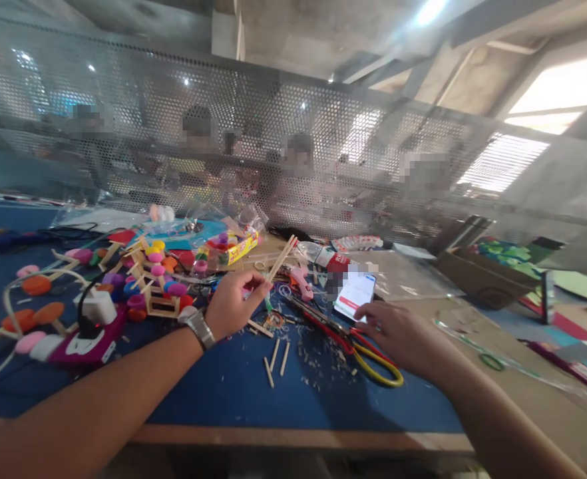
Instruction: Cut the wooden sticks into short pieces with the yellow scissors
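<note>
Thin wooden sticks (282, 258) are pinched between the thumb and fingers of my left hand (238, 301), which is closed and raised over the table. My right hand (398, 330) reaches to the lower edge of a lit smartphone (354, 294); its fingers are loosely bent and hold nothing, with the fingertips at the screen. Scissors with red and yellow handles (379, 362) lie just below that hand. Short cut sticks (284, 359) rest on the blue tabletop (208, 399) among small wood scraps.
Left of my hands are small wooden stick constructions with coloured discs (161, 303) and a purple power strip (88, 346) with a white plug. A bottle with a red label (334, 259) lies behind the phone. A cardboard box (486, 276) stands right, before a perforated metal screen (253, 133) with people beyond.
</note>
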Tool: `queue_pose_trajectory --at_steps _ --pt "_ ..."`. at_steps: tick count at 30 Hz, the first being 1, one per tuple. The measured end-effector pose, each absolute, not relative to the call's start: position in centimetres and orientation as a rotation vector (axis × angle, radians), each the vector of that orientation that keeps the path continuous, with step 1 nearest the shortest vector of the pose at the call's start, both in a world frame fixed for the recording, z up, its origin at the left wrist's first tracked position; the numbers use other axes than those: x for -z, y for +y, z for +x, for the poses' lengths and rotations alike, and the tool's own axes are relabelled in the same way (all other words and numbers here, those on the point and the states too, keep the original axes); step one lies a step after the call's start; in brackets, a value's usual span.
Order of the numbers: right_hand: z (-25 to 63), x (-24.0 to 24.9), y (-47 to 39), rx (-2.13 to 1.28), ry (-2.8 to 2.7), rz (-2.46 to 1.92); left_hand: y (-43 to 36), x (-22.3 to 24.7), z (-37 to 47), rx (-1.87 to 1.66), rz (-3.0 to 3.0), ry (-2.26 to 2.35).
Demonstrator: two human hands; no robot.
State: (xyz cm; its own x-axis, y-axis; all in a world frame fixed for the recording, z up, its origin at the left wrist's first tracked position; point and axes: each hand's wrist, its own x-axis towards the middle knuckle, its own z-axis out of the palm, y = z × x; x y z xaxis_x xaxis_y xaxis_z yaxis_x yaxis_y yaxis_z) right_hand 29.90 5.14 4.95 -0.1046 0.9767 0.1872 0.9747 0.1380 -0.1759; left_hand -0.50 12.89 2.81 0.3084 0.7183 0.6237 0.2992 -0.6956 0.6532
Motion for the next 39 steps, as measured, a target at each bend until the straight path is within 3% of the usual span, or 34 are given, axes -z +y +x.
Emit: queue_pose_trajectory --at_steps 5,14,25,33,39 --pt "33.4 -3.1 4.9 0.044 -1.953 -2.291 12.9 -2.9 -0.7 -1.393 2.186 0.888" --pt "34.4 -1.8 4.6 -0.163 -1.934 -2.159 12.9 -2.7 -0.6 -1.422 2.185 0.883" --pt "30.5 -5.8 9.1 -0.081 -1.992 -1.884 12.9 -2.8 -0.5 -1.382 2.116 0.913" --pt "27.3 -5.7 16.0 -0.110 -2.041 -1.976 13.0 -2.8 -0.7 -1.375 2.129 0.890" --pt "25.7 -5.9 15.9 -0.084 -2.054 -2.026 13.2 -2.5 -0.8 -1.377 2.093 0.897"
